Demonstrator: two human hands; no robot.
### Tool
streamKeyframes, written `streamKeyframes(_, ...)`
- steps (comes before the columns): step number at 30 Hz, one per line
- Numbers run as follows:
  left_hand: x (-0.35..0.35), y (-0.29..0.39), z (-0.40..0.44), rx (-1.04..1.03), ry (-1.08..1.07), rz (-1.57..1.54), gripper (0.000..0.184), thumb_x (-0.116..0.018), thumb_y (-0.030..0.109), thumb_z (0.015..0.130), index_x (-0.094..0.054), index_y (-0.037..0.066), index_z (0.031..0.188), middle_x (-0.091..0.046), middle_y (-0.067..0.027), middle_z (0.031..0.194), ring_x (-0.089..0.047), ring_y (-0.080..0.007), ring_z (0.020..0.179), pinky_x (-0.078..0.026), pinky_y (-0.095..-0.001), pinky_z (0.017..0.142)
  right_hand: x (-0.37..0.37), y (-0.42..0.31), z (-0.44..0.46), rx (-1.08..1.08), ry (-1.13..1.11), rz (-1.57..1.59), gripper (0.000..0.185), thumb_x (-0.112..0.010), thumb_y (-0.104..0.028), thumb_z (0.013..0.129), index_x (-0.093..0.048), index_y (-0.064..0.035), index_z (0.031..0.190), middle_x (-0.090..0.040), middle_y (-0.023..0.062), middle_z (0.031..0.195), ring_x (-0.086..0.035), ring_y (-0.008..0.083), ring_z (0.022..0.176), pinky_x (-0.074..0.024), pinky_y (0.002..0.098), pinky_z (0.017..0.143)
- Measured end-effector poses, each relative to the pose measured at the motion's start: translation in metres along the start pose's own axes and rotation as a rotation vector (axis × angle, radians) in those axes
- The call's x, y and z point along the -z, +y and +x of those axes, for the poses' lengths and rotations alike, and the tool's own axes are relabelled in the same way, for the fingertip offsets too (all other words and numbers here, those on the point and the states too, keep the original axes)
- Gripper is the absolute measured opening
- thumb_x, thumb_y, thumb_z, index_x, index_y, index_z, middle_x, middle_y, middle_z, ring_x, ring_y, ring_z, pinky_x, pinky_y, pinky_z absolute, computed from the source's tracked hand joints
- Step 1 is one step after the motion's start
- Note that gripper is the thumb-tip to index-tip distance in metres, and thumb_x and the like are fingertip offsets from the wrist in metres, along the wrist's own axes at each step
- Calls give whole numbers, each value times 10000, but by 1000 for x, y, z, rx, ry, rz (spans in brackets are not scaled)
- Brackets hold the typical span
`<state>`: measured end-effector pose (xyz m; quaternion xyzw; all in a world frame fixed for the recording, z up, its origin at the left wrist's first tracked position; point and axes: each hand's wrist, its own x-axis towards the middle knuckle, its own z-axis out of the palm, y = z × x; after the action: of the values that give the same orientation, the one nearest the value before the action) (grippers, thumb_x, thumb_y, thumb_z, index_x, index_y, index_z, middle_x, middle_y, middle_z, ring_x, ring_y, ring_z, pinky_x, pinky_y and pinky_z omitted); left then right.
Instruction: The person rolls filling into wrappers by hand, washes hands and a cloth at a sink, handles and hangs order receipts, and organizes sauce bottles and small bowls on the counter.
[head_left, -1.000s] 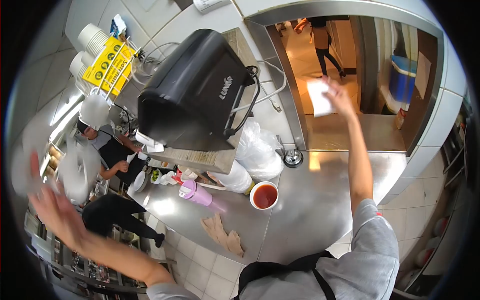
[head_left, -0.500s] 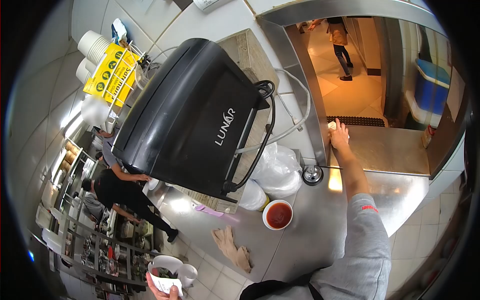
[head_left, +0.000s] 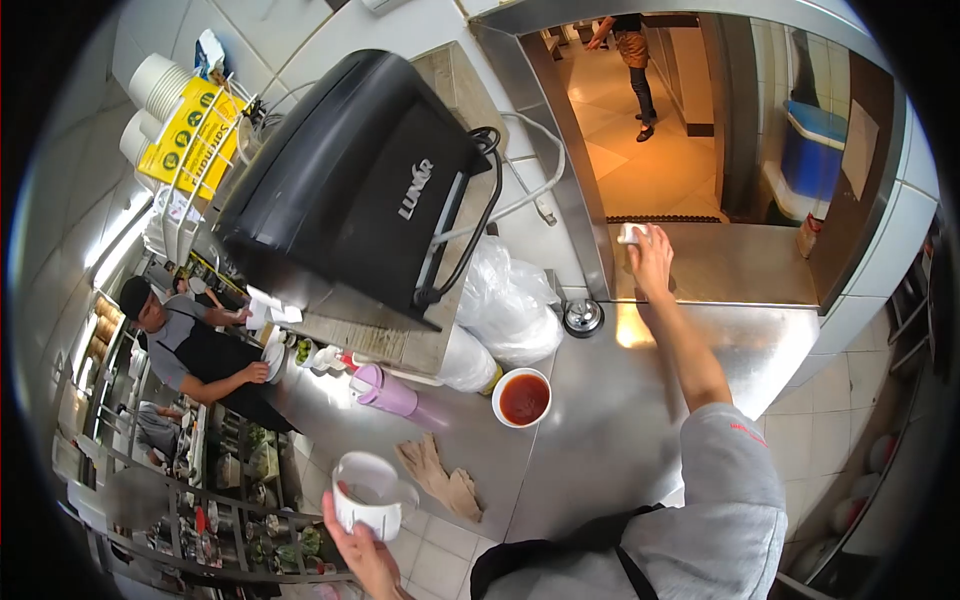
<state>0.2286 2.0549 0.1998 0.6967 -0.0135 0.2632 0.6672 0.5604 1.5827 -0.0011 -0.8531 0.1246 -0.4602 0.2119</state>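
Observation:
My left hand (head_left: 362,552), low in the view, grips a white bowl (head_left: 368,475) with its thumb against the near side. A smaller white cup (head_left: 407,496) sits beside the bowl's right side. My right hand (head_left: 653,260) is stretched forward to the steel sill (head_left: 740,262) of the pass window, its fingers closed on a small crumpled white piece (head_left: 631,234), paper or cloth. Nearer me stand a silver call bell (head_left: 583,318) and a white bowl of red sauce (head_left: 523,399) on the steel counter. A beige glove (head_left: 440,478) lies at the counter's left edge.
A large black LUNAR machine (head_left: 350,190) with cables stands on the left. Clear plastic bags (head_left: 515,305) and a purple tumbler (head_left: 385,390) are beside it. Co-workers (head_left: 205,350) stand at the left; another person (head_left: 638,75) is beyond the window, near a blue cooler (head_left: 812,150).
My left hand has risen and moved right with the bowl, which now tilts differently. My right hand is still at the sill, drawn slightly nearer. The view has shifted; a co-worker now stands upright, facing the counter.

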Motion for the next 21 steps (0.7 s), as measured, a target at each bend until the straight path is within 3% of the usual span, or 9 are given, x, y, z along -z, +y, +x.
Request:
streamKeyframes(1, 1, -8, 0, 29, -2, -63, 594, -504, 162, 911, -219, 19, 1412, -306, -169, 1437, -352, -281, 1292, -286, -389, 1076, 21, -17, -4, -71, 52, 91, 315, -597, -178, 837, -579, -109, 1144, -502, 120, 1227, -403, 333, 1184, -340, 452, 952)
streamKeyframes(5, -20, -18, -1, 126, -131, -99, 556, -455, 68, 913, -223, 29, 1418, -334, -144, 1418, -361, -248, 1280, -286, -375, 1066, 72, -44, -24, -80, -24, 206, 241, -615, -189, 832, -624, -114, 1061, -506, 115, 1211, -468, 310, 1108, -374, 421, 923)
streamKeyframes(8, -27, -17, -3, 142, -168, -58, 549, -444, 59, 912, -229, 29, 1416, -340, -136, 1417, -360, -242, 1279, -283, -372, 1066, 59, -4, -33, -211, -106, -110, 244, -627, -201, 818, -630, -83, 1032, -529, 151, 1209, -452, 343, 1154, -381, 418, 955)
streamKeyframes(12, -13, -24, -12, 130, -197, -88, 559, -422, 21, 900, -218, 25, 1420, -339, -154, 1400, -329, -240, 1295, -270, -362, 1065, 70, 47, -76, -7, -136, 19, 250, -646, -176, 790, -643, -23, 987, -543, 198, 1179, -478, 366, 1125, -402, 447, 952)
streamKeyframes(14, -13, -36, -14, 119, -175, -91, 548, -435, 10, 893, -239, 16, 1405, -365, -164, 1371, -364, -237, 1266, -303, -348, 1040, 81, 36, -78, 45, -78, 194, 223, -648, -183, 802, -650, -33, 967, -563, 174, 1145, -493, 354, 1114, -405, 425, 954)
streamKeyframes(15, -8, -36, -13, 118, -143, -65, 538, -451, 0, 885, -263, 10, 1389, -393, -175, 1341, -409, -234, 1232, -338, -334, 1015, 128, -1, -67, 230, -61, 133, 189, -651, -147, 796, -655, -46, 956, -601, 154, 1064, -469, 333, 1161, -391, 436, 967)
streamKeyframes(17, -22, 12, -19, 131, -102, 427, 605, -564, 118, 877, -287, 37, 1409, -418, -137, 1329, -428, -239, 1162, -378, -332, 952, 197, 6, -110, 65, 382, -322, 228, -667, -202, 784, -670, -83, 979, -606, 128, 1111, -468, 331, 1174, -363, 472, 984)
streamKeyframes(18, -11, 10, -20, 228, -28, 415, 528, -498, 195, 929, -313, 27, 1394, -419, -156, 1336, -418, -266, 1190, -359, -345, 972, 224, 24, -165, -543, 376, 273, 221, -623, -174, 860, -621, 14, 974, -649, 168, 934, -629, 315, 885, -520, 422, 765)
streamKeyframes(21, 6, -5, -13, 164, -28, 269, 516, -511, 177, 926, -322, 37, 1386, -418, -172, 1328, -457, -288, 1146, -387, -374, 945, 247, 52, -368, -960, -84, -42, 810, -706, -203, 745, -279, 21, 1396, -465, 236, 1298, -426, 356, 1229, -337, 394, 1027)
